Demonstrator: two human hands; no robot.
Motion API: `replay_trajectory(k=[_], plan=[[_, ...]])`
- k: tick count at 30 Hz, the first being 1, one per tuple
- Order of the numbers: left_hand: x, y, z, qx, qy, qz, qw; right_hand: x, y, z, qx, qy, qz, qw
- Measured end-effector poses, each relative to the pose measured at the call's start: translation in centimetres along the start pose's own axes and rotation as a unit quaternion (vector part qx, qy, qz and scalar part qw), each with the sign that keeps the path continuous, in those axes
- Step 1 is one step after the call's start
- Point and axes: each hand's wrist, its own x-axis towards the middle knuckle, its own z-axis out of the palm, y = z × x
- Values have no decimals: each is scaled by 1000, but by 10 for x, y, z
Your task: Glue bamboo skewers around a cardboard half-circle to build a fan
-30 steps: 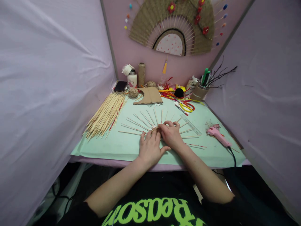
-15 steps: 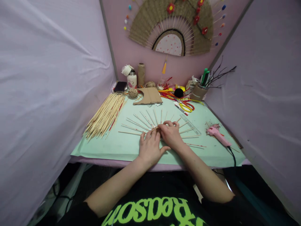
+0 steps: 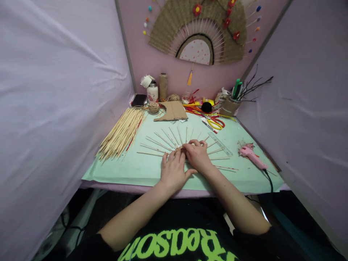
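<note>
Thin wooden sticks lie spread in a half-circle fan on the pale green mat. My left hand rests flat at the fan's centre, its fingers stretched forward and pressing down on the stick ends. My right hand sits just to the right, overlapping the left one, with fingers curled and the tips pinching at the stick ends near the centre. What the fingertips hold is too small to name. A clear ruler lies just right of my right hand.
A big pile of loose sticks lies at the left. A pink glue gun with its cord sits at the right. At the back are a cardboard piece, scissors, twine ball, bottle and pen cup. White cloth walls close both sides.
</note>
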Motion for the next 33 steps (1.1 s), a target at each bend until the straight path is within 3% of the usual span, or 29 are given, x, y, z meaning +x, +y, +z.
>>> replay_trajectory(k=[33], plan=[[1,1,-1,1,-12,-4,1000,-1,2,1,3,1,-1,1000]])
